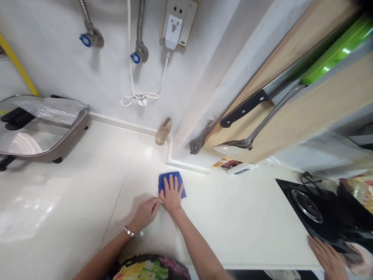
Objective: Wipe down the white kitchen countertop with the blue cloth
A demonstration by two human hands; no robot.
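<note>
1. Pressing the blue cloth (161,181) well calls for even weight through my palm and fingers, so it lies flat without bunching; the edge near the skirting (186,166) needs care.
2. The cloth lies on the tabletop (233,217), just beside the wall corner, under my right hand (171,196), whose fingers are spread, forearm angling in from the lower right.
3. My left hand (146,213) curls in beside the right thumb; I cannot tell whether it pinches anything.

Bright overall | glare patches on counter (78,194) at left | soft shadows | edges stretched, right side blurred
</note>
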